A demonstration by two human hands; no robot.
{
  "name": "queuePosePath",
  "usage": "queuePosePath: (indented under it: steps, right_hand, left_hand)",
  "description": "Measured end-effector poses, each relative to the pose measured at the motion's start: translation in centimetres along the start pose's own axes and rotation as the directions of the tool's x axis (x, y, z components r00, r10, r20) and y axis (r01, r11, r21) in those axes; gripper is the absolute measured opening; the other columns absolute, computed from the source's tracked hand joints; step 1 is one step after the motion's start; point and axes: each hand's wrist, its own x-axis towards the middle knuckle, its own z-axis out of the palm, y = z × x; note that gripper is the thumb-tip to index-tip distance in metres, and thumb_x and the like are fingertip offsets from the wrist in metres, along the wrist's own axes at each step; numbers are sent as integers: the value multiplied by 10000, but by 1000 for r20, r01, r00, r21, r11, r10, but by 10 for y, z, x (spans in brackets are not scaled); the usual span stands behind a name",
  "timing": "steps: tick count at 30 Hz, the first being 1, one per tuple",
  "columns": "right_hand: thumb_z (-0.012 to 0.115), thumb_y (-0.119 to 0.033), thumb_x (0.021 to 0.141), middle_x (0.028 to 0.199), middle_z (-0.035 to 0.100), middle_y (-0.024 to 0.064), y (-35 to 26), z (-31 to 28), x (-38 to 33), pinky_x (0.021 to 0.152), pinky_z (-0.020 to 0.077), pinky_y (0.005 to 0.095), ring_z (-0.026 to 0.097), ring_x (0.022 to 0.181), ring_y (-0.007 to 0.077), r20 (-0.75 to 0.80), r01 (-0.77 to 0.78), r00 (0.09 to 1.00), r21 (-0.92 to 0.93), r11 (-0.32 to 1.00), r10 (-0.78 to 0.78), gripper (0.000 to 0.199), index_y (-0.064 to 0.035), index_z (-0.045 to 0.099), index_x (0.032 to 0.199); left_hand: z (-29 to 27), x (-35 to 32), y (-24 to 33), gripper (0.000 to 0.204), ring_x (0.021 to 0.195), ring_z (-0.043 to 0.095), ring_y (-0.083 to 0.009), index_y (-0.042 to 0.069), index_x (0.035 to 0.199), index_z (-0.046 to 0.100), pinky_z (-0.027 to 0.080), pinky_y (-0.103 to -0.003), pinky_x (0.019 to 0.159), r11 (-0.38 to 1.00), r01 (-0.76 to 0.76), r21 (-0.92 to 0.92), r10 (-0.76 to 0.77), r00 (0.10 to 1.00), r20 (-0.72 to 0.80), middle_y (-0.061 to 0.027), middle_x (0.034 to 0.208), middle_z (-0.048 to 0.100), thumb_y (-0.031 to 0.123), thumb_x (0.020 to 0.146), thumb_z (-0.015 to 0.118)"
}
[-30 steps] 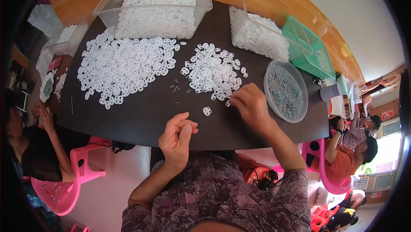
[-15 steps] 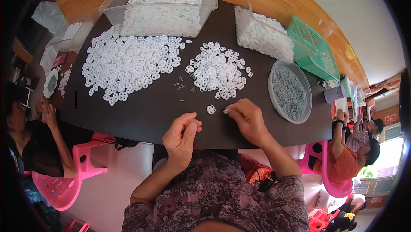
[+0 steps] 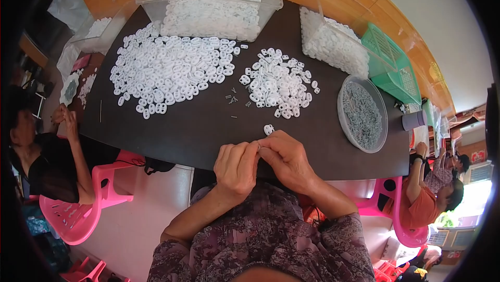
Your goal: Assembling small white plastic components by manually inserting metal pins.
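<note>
My left hand and my right hand meet fingertip to fingertip close to the table's near edge. Both are closed in a pinch. A small white plastic piece is in my right fingertips, mostly hidden by the fingers; what the left fingers grip is hidden too. Just beyond my right knuckles lies a white two-holed plastic piece. Farther off is a small pile of similar white pieces, with several loose screws at its left. A large pile of white two-holed pieces spreads on the left.
A clear bin full of white pieces stands at the back, another clear bin to its right. Beside that is a green basket. A round tub of grey screws and a purplish cup sit right. People sit either side.
My right hand has come left and nearer with the small white piece. My left hand has closed and moved right to meet it. The view has shifted slightly.
</note>
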Motion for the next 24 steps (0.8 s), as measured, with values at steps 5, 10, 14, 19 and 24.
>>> queuePosePath:
  steps: [5, 10, 14, 19, 24]
  right_hand:
    - [632, -7, 798, 812, 593, 123, -12, 3, 6, 687, 461, 346, 580, 761, 262, 73, 167, 984, -98, 981, -160, 152, 19, 631, 948]
    - [639, -12, 790, 779, 585, 109, 1, 5, 28, 663, 455, 337, 575, 734, 251, 59, 147, 988, -112, 983, -141, 149, 6, 642, 938]
    - [672, -31, 739, 754, 568, 100, 20, 23, 54, 636, 451, 364, 559, 737, 271, -46, 243, 961, -316, 917, -271, 147, -20, 649, 884]
    - [665, -26, 676, 752, 520, 104, 30, 40, 69, 622, 438, 394, 516, 742, 290, -9, 366, 907, -478, 799, -421, 109, -39, 604, 766]
    - [614, 4, 638, 728, 480, 108, 29, 41, 74, 602, 414, 396, 479, 716, 295, 125, 460, 868, -569, 682, -481, 116, -43, 529, 701]
  left_hand:
    - [-8, 0, -5, 254, 661, 572, -278, -60, 949, 615, 463, -346, 575, 999, -8, 36, 9, 1000, -27, -125, 827, 582, -53, 707, 692]
    - [-28, 3, -8, 149, 719, 630, -183, -54, 931, 617, 498, -287, 616, 748, 592, -302, -558, 806, 198, -117, 807, 618, -11, 800, 671]
    - [-30, 1, -17, 149, 703, 632, -144, -53, 989, 617, 526, -247, 656, 284, 639, -715, -717, 636, 284, -98, 861, 658, 55, 887, 630]
    - [-32, 0, -20, 148, 702, 630, -147, -51, 981, 616, 535, -251, 649, 273, 612, -743, -715, 645, 269, -109, 842, 652, 66, 890, 628]
    - [-33, -1, -22, 146, 703, 629, -145, -52, 972, 615, 542, -256, 641, 265, 607, -749, -711, 648, 274, -108, 835, 649, 67, 889, 629]
